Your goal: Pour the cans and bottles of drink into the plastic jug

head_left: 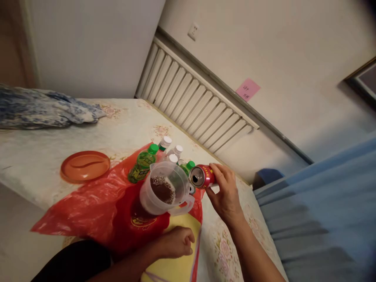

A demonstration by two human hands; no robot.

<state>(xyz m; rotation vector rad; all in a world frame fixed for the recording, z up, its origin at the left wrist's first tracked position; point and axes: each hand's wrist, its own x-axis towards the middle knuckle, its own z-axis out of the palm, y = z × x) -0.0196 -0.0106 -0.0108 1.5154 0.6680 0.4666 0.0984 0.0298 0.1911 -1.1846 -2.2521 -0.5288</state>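
Observation:
My right hand (pixel 227 192) is closed around a red drink can (pixel 209 176), thumb below and fingers above. The can is tipped on its side, its opened top facing left toward the pitcher. Just left of it stands a clear plastic pitcher (pixel 147 196), partly filled with dark brown, bubbly liquid; its handle points right. No stream shows between can and pitcher. Fingers curled, my left hand (pixel 179 242) rests over a yellow bag (pixel 179 266) below the pitcher, with nothing visible in it. Behind the pitcher are a green-capped bottle (pixel 143 162) and several other bottles, partly hidden.
A red plastic bag (pixel 88 209) spreads under the pitcher and bottles. An orange-red plate (pixel 85 166) lies to the left on the flowered tablecloth (pixel 129 117). Bunched blue-white cloth (pixel 47 107) lies farther back. A radiator (pixel 190 94) lines the wall; a blue curtain (pixel 323 207) hangs right.

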